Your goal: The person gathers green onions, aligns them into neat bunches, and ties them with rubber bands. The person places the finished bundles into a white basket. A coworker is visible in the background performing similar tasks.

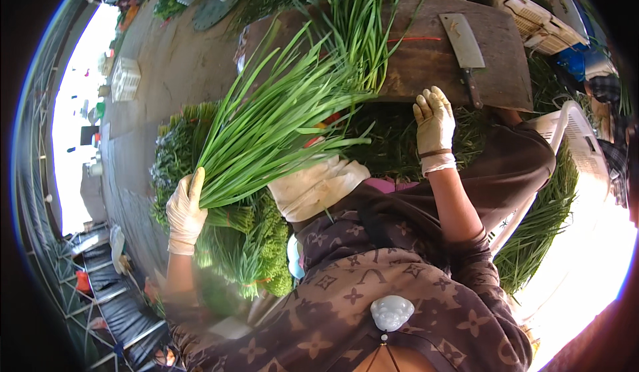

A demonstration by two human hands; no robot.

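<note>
My left hand (185,212), in a pale glove, grips one end of a bunch of long flat green leaves, likely garlic chives (269,122), that fans out up and to the right. My right hand (436,119), gloved and raised in front of the board's near edge, has its fingers slightly curled and nothing visible in it. A second bunch of green leaves (362,37) lies on the dark wooden board (414,67). To its right rests a cleaver (464,42) with a wooden handle, and a thin red strip (419,39) lies between them.
Tied green bundles (249,272) are stacked at the lower left. At the right, a white plastic basket (581,132) holds more leaves. A cream crate (544,22) is at the upper right. Loose leaves lie under the board. Part of another person (611,147) shows at the far right.
</note>
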